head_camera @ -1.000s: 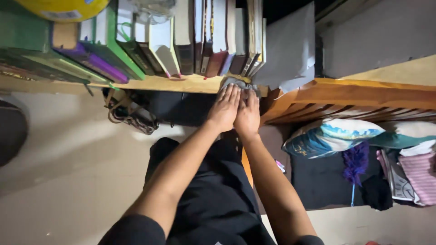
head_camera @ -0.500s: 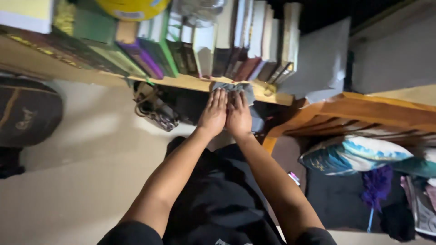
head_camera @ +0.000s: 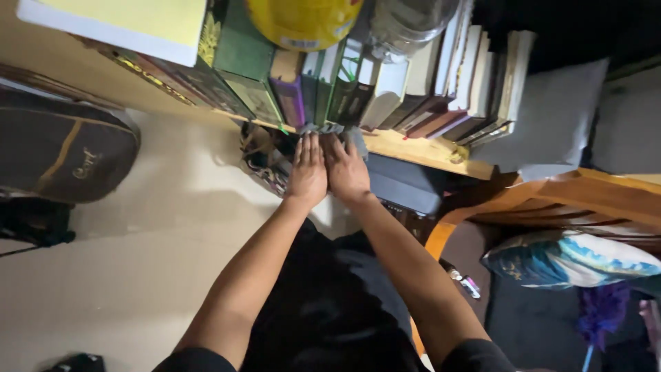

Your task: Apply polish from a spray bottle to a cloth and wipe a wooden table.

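near the camera, both forearms extend forward over dark clothing toward a wooden shelf [head_camera: 420, 148]. the left hand [head_camera: 308, 172] and right hand [head_camera: 348, 172] lie side by side, thumbs touching or nearly so, palms down, fingers straight and close together. both hands press flat on a grey cloth [head_camera: 330, 129] that rests on the shelf's front edge, just below the row of books [head_camera: 385, 96]. neither hand is closed around the cloth; only its rumpled far edge shows past the fingertips, so its full extent cannot be determined. handling judgement: the cloth appears soft, light and limp, with no fragile parts; it should bunch or slide under flat pressure and is best held by pinching a free edge or by gathering it under the palms. beyond the hands, the books stand tilted, spines outward, and a yellow round object [head_camera: 303, 21] and a clear jar [head_camera: 406, 24] sit above them. to the left, a dark bag [head_camera: 62, 151] lies on the pale floor [head_camera: 138, 262]. to the right, a wooden frame [head_camera: 551, 200] stands over a blue-and-white pillow [head_camera: 571, 258].
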